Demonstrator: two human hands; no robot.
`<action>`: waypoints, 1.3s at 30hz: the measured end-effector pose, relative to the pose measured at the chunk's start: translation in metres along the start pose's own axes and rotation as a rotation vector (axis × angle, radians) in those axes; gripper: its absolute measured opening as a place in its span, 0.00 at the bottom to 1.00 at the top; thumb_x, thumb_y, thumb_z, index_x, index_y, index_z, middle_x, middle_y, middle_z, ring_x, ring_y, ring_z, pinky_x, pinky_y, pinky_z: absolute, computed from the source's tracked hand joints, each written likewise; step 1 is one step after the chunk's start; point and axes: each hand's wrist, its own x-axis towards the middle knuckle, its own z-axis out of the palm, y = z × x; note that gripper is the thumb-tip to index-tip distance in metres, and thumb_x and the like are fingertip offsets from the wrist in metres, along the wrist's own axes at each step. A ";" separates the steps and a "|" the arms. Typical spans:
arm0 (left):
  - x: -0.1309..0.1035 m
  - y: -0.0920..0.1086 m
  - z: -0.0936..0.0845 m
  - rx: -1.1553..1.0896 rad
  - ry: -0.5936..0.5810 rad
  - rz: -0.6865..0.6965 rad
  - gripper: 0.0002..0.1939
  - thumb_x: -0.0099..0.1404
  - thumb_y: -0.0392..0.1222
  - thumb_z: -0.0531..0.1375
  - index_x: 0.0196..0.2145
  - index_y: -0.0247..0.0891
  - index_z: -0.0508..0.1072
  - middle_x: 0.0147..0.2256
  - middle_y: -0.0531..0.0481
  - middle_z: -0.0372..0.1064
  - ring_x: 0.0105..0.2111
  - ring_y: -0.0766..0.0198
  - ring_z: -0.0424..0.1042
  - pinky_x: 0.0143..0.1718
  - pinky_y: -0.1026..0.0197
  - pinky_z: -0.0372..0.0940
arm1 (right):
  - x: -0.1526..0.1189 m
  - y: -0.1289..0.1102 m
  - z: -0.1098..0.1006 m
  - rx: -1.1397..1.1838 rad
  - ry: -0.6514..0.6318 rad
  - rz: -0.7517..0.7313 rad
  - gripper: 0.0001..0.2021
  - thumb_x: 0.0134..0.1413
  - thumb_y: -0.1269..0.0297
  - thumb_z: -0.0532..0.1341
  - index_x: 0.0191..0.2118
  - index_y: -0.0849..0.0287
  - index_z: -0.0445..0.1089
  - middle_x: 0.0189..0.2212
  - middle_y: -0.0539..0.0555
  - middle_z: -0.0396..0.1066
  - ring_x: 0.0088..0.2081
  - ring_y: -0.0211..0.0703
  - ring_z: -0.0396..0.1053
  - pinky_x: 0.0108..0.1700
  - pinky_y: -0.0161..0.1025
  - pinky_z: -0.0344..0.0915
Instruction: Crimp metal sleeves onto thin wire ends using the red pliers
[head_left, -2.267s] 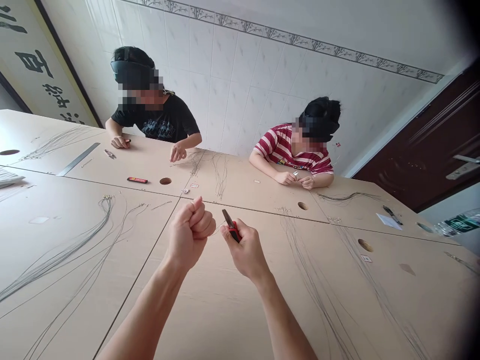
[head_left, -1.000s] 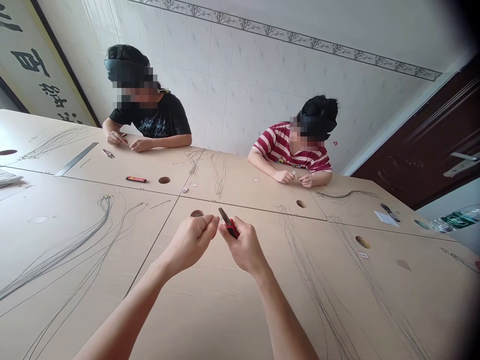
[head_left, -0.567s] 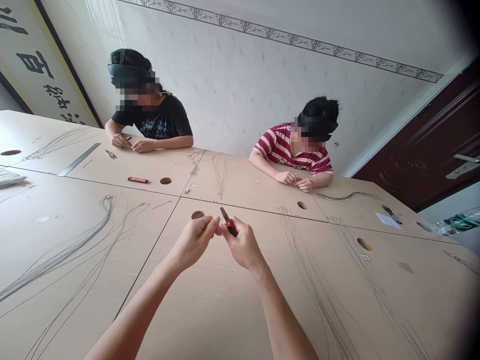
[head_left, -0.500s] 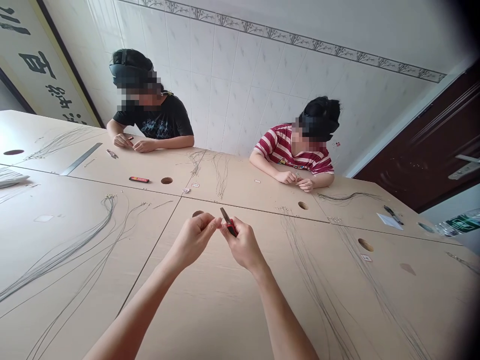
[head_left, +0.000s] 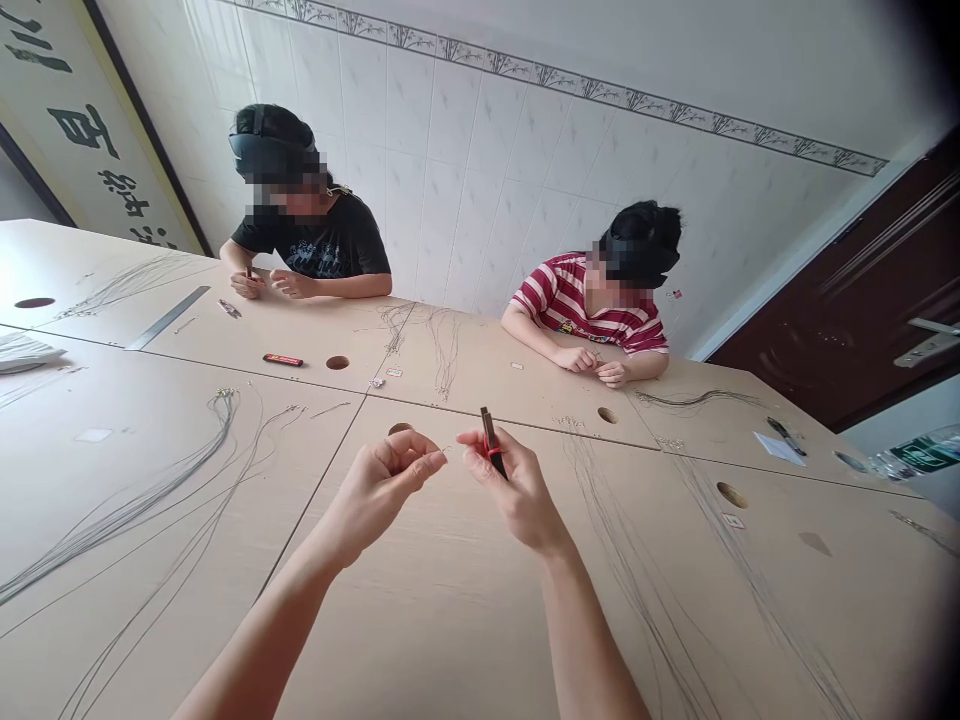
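Near the middle of the table point(head_left: 442, 600), my left hand point(head_left: 390, 485) pinches a thin, short wire point(head_left: 448, 449) whose tip shows past the fingertips. To its right, my right hand point(head_left: 517, 490) is wrapped round small pliers point(head_left: 491, 445) with red and black handles. The metal jaws of the pliers point up and away from me. A small gap separates the two hands, and the pliers do not touch the wire.
Long wire bundles lie at the left point(head_left: 172, 475) and right point(head_left: 622, 540). A red and black tool point(head_left: 283, 360), a steel ruler point(head_left: 169, 317) and a bottle point(head_left: 919, 452) lie farther off. Two people point(head_left: 307, 240) point(head_left: 592, 310) sit across the table.
My hands have moved apart, my right hand going right with the pliers, which now stand more upright. The wire tip now shows at my left fingertips. The person in black has shifted their hands.
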 end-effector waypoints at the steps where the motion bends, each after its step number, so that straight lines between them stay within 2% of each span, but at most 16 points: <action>1: -0.001 0.002 0.000 -0.002 -0.027 0.009 0.17 0.66 0.54 0.59 0.28 0.39 0.67 0.22 0.59 0.46 0.22 0.71 0.42 0.22 0.64 0.41 | -0.001 -0.002 -0.001 0.002 -0.010 -0.001 0.11 0.60 0.56 0.60 0.43 0.57 0.70 0.31 0.50 0.63 0.32 0.38 0.59 0.35 0.36 0.58; 4: -0.003 0.005 0.000 -0.002 -0.085 0.023 0.16 0.67 0.54 0.58 0.30 0.39 0.69 0.23 0.58 0.47 0.23 0.70 0.43 0.23 0.63 0.41 | -0.004 -0.007 -0.002 0.006 -0.062 0.001 0.09 0.61 0.56 0.59 0.38 0.57 0.69 0.26 0.48 0.59 0.29 0.37 0.56 0.32 0.35 0.55; 8: -0.004 0.004 0.002 -0.006 -0.092 0.028 0.16 0.67 0.54 0.58 0.31 0.39 0.69 0.24 0.58 0.50 0.23 0.70 0.44 0.24 0.63 0.42 | -0.003 -0.010 -0.002 -0.009 -0.092 -0.009 0.10 0.62 0.57 0.59 0.32 0.58 0.66 0.25 0.47 0.55 0.27 0.36 0.51 0.29 0.35 0.51; 15: -0.004 0.004 0.003 0.008 -0.099 0.034 0.15 0.67 0.52 0.57 0.31 0.38 0.70 0.23 0.58 0.49 0.22 0.71 0.44 0.22 0.64 0.42 | -0.003 -0.010 0.000 -0.043 -0.099 -0.011 0.11 0.62 0.58 0.58 0.31 0.57 0.63 0.24 0.47 0.53 0.27 0.35 0.50 0.28 0.34 0.50; 17: -0.005 0.004 0.002 0.016 -0.092 0.023 0.11 0.68 0.48 0.56 0.34 0.39 0.70 0.22 0.59 0.51 0.20 0.72 0.47 0.22 0.65 0.45 | -0.004 -0.010 0.001 -0.051 -0.097 -0.012 0.11 0.63 0.58 0.58 0.31 0.57 0.63 0.24 0.47 0.54 0.27 0.35 0.50 0.28 0.34 0.50; 21: -0.006 0.005 0.002 0.005 -0.085 0.007 0.07 0.69 0.38 0.52 0.40 0.41 0.69 0.21 0.59 0.60 0.21 0.71 0.62 0.25 0.66 0.56 | -0.004 -0.009 0.001 -0.075 -0.089 -0.015 0.11 0.63 0.58 0.58 0.31 0.57 0.63 0.24 0.47 0.55 0.27 0.35 0.51 0.28 0.34 0.51; 24: -0.005 0.006 0.004 -0.013 -0.093 0.010 0.06 0.69 0.41 0.53 0.40 0.40 0.68 0.23 0.59 0.64 0.21 0.71 0.66 0.25 0.66 0.57 | -0.004 -0.009 0.002 -0.086 -0.090 -0.019 0.11 0.63 0.58 0.58 0.31 0.57 0.62 0.24 0.47 0.56 0.27 0.35 0.52 0.28 0.34 0.52; 28: -0.002 0.004 0.006 -0.045 -0.104 0.020 0.11 0.69 0.48 0.55 0.35 0.38 0.67 0.22 0.59 0.64 0.20 0.72 0.66 0.24 0.67 0.57 | -0.004 -0.009 0.004 -0.089 -0.102 -0.013 0.11 0.63 0.58 0.57 0.31 0.57 0.62 0.24 0.46 0.57 0.26 0.35 0.53 0.28 0.33 0.53; 33: 0.000 -0.002 0.007 -0.070 -0.104 0.027 0.11 0.70 0.48 0.54 0.33 0.38 0.65 0.22 0.59 0.64 0.20 0.72 0.65 0.25 0.66 0.59 | -0.004 -0.008 0.005 -0.116 -0.101 -0.019 0.11 0.63 0.57 0.57 0.31 0.57 0.61 0.25 0.47 0.59 0.27 0.36 0.55 0.28 0.33 0.54; 39: -0.002 -0.002 0.007 -0.061 -0.080 0.001 0.12 0.70 0.48 0.55 0.33 0.38 0.64 0.22 0.59 0.64 0.20 0.72 0.64 0.25 0.66 0.58 | -0.004 -0.009 0.005 -0.112 -0.071 -0.004 0.13 0.62 0.54 0.58 0.31 0.57 0.62 0.24 0.47 0.55 0.25 0.36 0.51 0.27 0.34 0.52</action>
